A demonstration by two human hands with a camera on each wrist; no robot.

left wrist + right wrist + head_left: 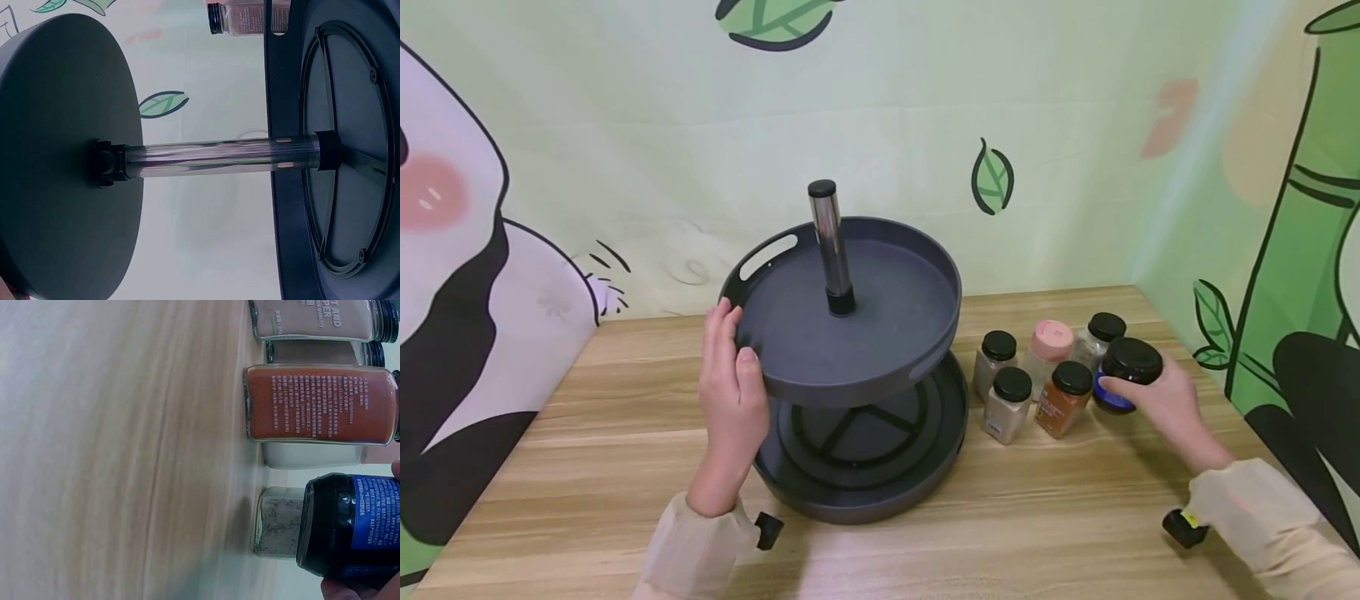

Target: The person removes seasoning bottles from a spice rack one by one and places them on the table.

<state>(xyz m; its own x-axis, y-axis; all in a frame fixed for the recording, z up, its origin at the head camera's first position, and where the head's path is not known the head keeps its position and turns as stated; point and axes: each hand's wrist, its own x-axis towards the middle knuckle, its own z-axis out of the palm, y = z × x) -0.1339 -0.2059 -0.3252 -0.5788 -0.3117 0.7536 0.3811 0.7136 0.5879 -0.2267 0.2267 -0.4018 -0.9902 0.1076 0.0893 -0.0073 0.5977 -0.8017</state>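
Note:
My left hand (733, 392) rests with straight fingers on the left rim of the upper tray (880, 292) of a dark grey two-tier rotating rack. A metal post (219, 157) joins the upper tray to the lower tray (857, 500). At the right, my right hand (1168, 400) grips a dark jar with a black lid and blue label (1131, 362). In the right wrist view the jar (350, 528) is raised off the table, overlapping a glass bottle of speckled seasoning (278, 522). Beside it stands a bottle of orange-red spice (1063, 400).
Between rack and right hand stand more seasoning bottles: a black-lidded one (1007, 404), another behind it (995, 367), and a pink-capped one (1051, 343). The wooden table (587, 467) meets a printed cloth backdrop (895, 158) at the back and right.

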